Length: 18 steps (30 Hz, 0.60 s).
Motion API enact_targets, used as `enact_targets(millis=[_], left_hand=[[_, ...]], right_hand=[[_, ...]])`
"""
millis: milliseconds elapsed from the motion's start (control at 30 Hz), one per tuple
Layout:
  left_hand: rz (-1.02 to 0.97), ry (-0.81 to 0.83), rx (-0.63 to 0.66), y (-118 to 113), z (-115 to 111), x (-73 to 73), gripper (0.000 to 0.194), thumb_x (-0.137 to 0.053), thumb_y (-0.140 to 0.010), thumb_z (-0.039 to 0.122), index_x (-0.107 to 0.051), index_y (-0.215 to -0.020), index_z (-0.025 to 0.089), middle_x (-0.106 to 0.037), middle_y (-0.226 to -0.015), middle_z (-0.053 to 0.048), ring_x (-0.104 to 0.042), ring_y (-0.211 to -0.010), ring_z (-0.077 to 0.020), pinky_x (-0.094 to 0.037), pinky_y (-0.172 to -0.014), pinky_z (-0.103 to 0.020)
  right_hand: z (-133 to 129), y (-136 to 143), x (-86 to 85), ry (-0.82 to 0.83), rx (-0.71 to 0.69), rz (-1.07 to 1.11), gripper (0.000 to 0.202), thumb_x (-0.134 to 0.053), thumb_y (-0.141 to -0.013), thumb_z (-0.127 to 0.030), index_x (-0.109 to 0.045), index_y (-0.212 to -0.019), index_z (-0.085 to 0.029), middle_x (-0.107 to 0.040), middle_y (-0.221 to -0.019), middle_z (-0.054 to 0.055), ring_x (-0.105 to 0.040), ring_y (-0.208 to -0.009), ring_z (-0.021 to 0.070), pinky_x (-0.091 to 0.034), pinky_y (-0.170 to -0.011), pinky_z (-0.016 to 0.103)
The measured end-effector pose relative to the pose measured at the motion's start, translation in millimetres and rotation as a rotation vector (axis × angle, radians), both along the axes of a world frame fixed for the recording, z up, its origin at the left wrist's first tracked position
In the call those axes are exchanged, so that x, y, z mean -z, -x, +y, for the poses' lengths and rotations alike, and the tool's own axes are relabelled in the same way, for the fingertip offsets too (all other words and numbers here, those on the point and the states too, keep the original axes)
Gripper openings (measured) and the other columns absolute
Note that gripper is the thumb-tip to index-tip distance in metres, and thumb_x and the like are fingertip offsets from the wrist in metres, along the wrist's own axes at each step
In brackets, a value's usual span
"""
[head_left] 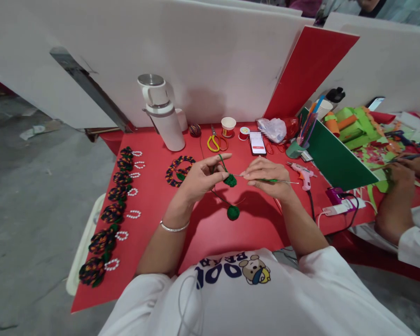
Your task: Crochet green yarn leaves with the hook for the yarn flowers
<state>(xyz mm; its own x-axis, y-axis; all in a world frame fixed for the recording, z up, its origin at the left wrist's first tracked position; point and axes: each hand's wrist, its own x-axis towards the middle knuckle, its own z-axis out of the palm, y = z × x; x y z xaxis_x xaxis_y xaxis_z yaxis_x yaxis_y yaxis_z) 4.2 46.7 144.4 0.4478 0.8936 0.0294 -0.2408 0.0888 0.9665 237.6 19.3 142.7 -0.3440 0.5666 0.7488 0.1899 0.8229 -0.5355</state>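
Between my hands is a small piece of dark green crochet (pixel 230 180). My left hand (pixel 207 175) pinches its edge, with green yarn running up over the raised index finger. In my right hand (pixel 268 175) is a crochet hook (pixel 290 182) with a green grip, its tip reaching the green piece. A ball of green yarn (pixel 233 213) lies on the red table just below. Left of my left hand rests a multicoloured crocheted ring (pixel 177 171) with a green part inside it.
Multicoloured crochet pieces (pixel 114 212) with bead loops (pixel 133 214) line the left edge. Behind stand a white thermos (pixel 166 123), scissors (pixel 214 142), a paper cup (pixel 228 127) and a phone (pixel 258 143). A pink glue gun (pixel 304 175) and power strip (pixel 343 207) lie right, near another person's hands (pixel 401 175).
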Motion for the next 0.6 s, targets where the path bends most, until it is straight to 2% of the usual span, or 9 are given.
enact_targets(millis=[67,167,233,367,600], left_hand=[[-0.011,0.052,0.003,-2.7,-1.3,-0.7,0.064,-0.090,-0.066,0.023,-0.072,-0.127,0.014,-0.066,-0.071,0.002,-0.055,-0.054,-0.0070,-0.037,-0.046,-0.018],[-0.032,0.105,0.035,-5.5,-2.6,-0.8,0.076,-0.094,-0.059,0.020,-0.069,-0.130,0.013,-0.074,-0.084,-0.004,-0.064,-0.062,-0.0107,-0.042,-0.050,-0.019],[-0.026,0.110,0.054,-5.9,-3.0,-0.2,0.077,-0.093,-0.060,0.018,-0.068,-0.132,0.012,-0.075,-0.081,-0.005,-0.066,-0.064,-0.0125,-0.045,-0.053,-0.020],[0.026,0.083,0.054,-4.0,-2.3,1.3,0.071,-0.088,-0.063,0.014,-0.069,-0.132,0.010,-0.067,-0.063,0.002,-0.063,-0.058,-0.0108,-0.046,-0.056,-0.021],[0.027,0.100,0.108,-2.3,0.2,0.2,0.068,-0.080,-0.059,0.009,-0.073,-0.127,0.011,-0.060,-0.063,0.005,-0.052,-0.053,-0.0064,-0.040,-0.053,-0.020]], right_hand=[[-0.6,0.2,0.4,0.003,0.006,0.003,0.018,-0.082,-0.085,-0.023,-0.081,-0.102,-0.029,-0.083,-0.092,0.004,-0.077,-0.083,0.0200,-0.060,-0.078,0.040],[-1.1,-0.1,1.4,0.001,0.000,0.000,0.020,-0.082,-0.085,-0.021,-0.081,-0.103,-0.029,-0.083,-0.093,0.005,-0.077,-0.085,0.0199,-0.060,-0.079,0.039],[-1.0,-0.5,1.5,-0.008,-0.002,0.003,0.019,-0.082,-0.085,-0.022,-0.081,-0.102,-0.029,-0.083,-0.093,0.005,-0.078,-0.084,0.0199,-0.060,-0.079,0.039],[-0.9,-1.7,-0.9,-0.002,-0.012,-0.010,0.016,-0.081,-0.086,-0.023,-0.081,-0.101,-0.028,-0.084,-0.092,0.005,-0.077,-0.083,0.0194,-0.060,-0.078,0.039],[-0.7,-4.6,-7.1,0.024,-0.060,-0.052,0.019,-0.082,-0.085,-0.023,-0.081,-0.104,-0.029,-0.084,-0.094,0.005,-0.076,-0.085,0.0182,-0.060,-0.079,0.037]])
